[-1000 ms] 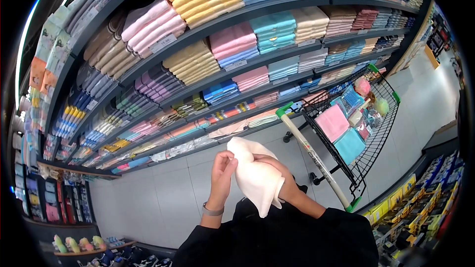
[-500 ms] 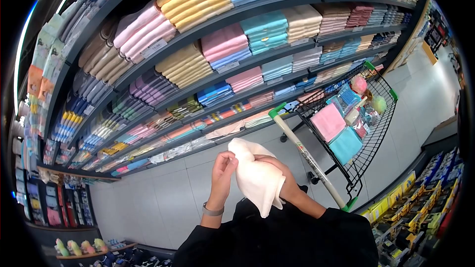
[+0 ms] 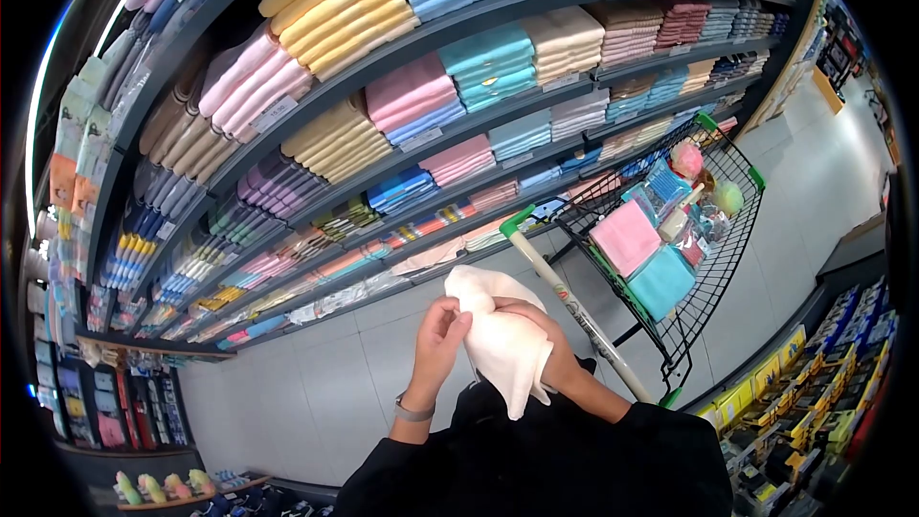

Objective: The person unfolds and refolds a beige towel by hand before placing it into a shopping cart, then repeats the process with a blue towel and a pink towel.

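Note:
A cream-coloured towel hangs loosely folded in front of my body, between both hands. The fingertips of my left hand pinch its left edge near the top. My right hand is partly wrapped in the cloth, with its fingers under a fold and hidden there. A grey band sits on the left wrist. To the right stands a shopping cart holding a folded pink towel, a folded turquoise towel, a pink fluffy ball and several packaged items.
Curved shelves of folded towels rise ahead and to the left, with price labels along their edges. Grey floor tiles lie below. A display of yellow and dark packages stands at lower right, and colourful fluffy items sit at lower left.
The shelves and cart have shifted slightly left in view. My hands keep nearly the same hold on the towel, with the left one moving slightly right against it.

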Motion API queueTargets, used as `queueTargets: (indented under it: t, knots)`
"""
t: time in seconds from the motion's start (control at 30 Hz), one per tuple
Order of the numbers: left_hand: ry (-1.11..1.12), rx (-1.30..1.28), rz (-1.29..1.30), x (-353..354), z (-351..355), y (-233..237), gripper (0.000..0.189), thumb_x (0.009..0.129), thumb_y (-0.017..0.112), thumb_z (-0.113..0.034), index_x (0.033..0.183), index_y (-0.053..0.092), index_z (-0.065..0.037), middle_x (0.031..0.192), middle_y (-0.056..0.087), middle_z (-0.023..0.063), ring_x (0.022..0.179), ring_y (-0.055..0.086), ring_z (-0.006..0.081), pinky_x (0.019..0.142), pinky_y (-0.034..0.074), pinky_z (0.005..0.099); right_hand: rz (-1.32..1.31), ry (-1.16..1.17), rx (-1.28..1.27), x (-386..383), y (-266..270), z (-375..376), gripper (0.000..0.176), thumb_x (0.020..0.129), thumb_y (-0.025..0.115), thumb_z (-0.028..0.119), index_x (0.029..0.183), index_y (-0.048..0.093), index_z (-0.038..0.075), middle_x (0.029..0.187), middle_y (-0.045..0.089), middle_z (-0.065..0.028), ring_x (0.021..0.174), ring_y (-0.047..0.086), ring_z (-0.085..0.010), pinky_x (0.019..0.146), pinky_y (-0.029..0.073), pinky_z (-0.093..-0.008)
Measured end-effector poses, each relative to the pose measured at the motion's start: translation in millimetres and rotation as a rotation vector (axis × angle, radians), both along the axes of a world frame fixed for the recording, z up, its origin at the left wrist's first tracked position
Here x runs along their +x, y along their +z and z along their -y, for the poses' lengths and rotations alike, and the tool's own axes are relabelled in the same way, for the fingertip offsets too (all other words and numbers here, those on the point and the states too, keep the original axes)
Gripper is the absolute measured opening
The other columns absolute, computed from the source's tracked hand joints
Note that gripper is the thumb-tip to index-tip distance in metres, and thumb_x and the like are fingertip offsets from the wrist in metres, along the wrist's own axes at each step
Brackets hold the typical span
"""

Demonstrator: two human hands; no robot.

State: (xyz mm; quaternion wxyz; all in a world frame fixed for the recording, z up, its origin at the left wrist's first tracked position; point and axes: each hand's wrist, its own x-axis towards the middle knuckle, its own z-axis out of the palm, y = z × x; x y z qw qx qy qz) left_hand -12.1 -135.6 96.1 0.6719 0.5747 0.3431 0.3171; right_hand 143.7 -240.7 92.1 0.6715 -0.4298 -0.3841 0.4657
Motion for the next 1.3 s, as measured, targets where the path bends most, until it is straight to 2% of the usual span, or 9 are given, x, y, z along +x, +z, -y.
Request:
queueTargets:
  t: [0.13, 0.33, 0.53, 0.73, 0.83, 0.93, 1.03, 1.13, 1.3]
  knots:
    - [-0.019, -0.009, 0.001, 9.6, 0.8, 2.6, 0.01, 0.094, 0.057, -0.003, 0.103, 0.052, -0.004, 0.1, 0.052, -0.0007, 0.093, 0.05, 0.0077, 0.082, 0.04, 0.0216, 0.073, -0.003, 0.004, 10.6, 0.6, 0.8, 0.042, 0.082, 0.068, 0.003, 0.122, 0.056, -0.001, 0.129, 0.057, -0.0131, 0.119, 0.054, -0.0222, 0.102, 0.041, -0.0331]
    - [0.096, 0.021, 0.027, 16.5, -2.2, 2.0, 0.018, 0.094, 0.054, -0.002, 0.11, 0.048, -0.005, 0.1, 0.053, 0.002, 0.092, 0.05, 0.0083, 0.083, 0.04, 0.0219, 0.021, -0.009, -0.004, 16.2, 3.9, 0.0, 0.041, 0.083, 0.066, 0.003, 0.123, 0.056, -0.002, 0.13, 0.056, -0.0132, 0.119, 0.054, -0.0222, 0.102, 0.041, -0.0333]
    - [0.202, -0.18, 0.039, 18.3, -4.5, -2.4, 0.024, 0.096, 0.051, -0.004, 0.12, 0.045, -0.003, 0.112, 0.06, 0.0075, 0.099, 0.055, 0.0106, 0.086, 0.044, 0.0243, -0.208, 0.03, -0.002, 21.4, -1.0, 2.2, 0.04, 0.084, 0.066, 0.004, 0.122, 0.056, -0.002, 0.131, 0.056, -0.0141, 0.12, 0.054, -0.0216, 0.103, 0.041, -0.0329]
    - [0.156, -0.205, -0.019, 14.9, 2.5, -10.2, 0.021, 0.097, 0.052, -0.009, 0.116, 0.055, 0.001, 0.105, 0.065, 0.0074, 0.092, 0.06, 0.0103, 0.082, 0.047, 0.0236, -0.127, 0.04, 0.003, 34.8, -5.0, 1.6, 0.041, 0.085, 0.066, 0.005, 0.124, 0.055, -0.002, 0.128, 0.057, -0.0144, 0.116, 0.056, -0.0212, 0.101, 0.043, -0.0326]
    - [0.24, -0.215, 0.025, 17.5, 4.5, 6.6, 0.02, 0.097, 0.053, -0.012, 0.112, 0.058, 0.001, 0.102, 0.066, 0.0066, 0.088, 0.06, 0.0089, 0.079, 0.047, 0.0224, -0.09, 0.013, 0.001, 46.2, -8.4, -1.1, 0.031, 0.091, 0.054, 0.006, 0.121, 0.056, -0.005, 0.125, 0.058, -0.0178, 0.116, 0.056, -0.0247, 0.1, 0.044, -0.0334]
    - [0.223, -0.075, -0.03, 13.9, 4.5, 7.7, 0.023, 0.097, 0.053, -0.013, 0.114, 0.057, 0.001, 0.102, 0.065, 0.0056, 0.089, 0.059, 0.0078, 0.08, 0.046, 0.0215, 0.022, 0.01, -0.022, 54.7, 1.8, -0.3, 0.033, 0.088, 0.058, 0.003, 0.12, 0.057, -0.004, 0.121, 0.06, -0.0155, 0.113, 0.058, -0.0225, 0.098, 0.045, -0.0318]
    - [0.304, 0.026, -0.077, 17.6, 3.7, 5.8, 0.022, 0.098, 0.052, -0.015, 0.112, 0.057, 0.001, 0.101, 0.063, 0.004, 0.088, 0.056, 0.0077, 0.08, 0.044, 0.0216, -0.027, 0.02, -0.051, 50.4, -2.7, -4.2, 0.035, 0.086, 0.06, 0.0, 0.121, 0.057, -0.003, 0.12, 0.061, -0.0139, 0.112, 0.058, -0.0205, 0.096, 0.045, -0.0306]
    - [0.379, 0.258, -0.233, 14.0, -2.4, 1.6, 0.022, 0.099, 0.05, -0.017, 0.11, 0.056, 0.001, 0.096, 0.06, 0.0023, 0.083, 0.053, 0.0084, 0.078, 0.043, 0.0226, 0.01, 0.114, -0.053, 50.8, -5.4, -11.9, 0.043, 0.083, 0.062, -0.002, 0.126, 0.054, -0.002, 0.123, 0.06, -0.0131, 0.112, 0.058, -0.0205, 0.098, 0.044, -0.0311]
    - [0.409, 0.475, -0.294, -1.6, -19.7, -2.0, 0.022, 0.099, 0.047, -0.015, 0.109, 0.055, 0.003, 0.108, 0.056, 0.0097, 0.098, 0.051, 0.0148, 0.089, 0.041, 0.0278, -0.038, 0.146, -0.09, 42.0, -6.7, -28.7, 0.04, 0.086, 0.055, -0.004, 0.126, 0.055, -0.001, 0.121, 0.061, -0.0126, 0.11, 0.059, -0.0199, 0.096, 0.047, -0.0305]
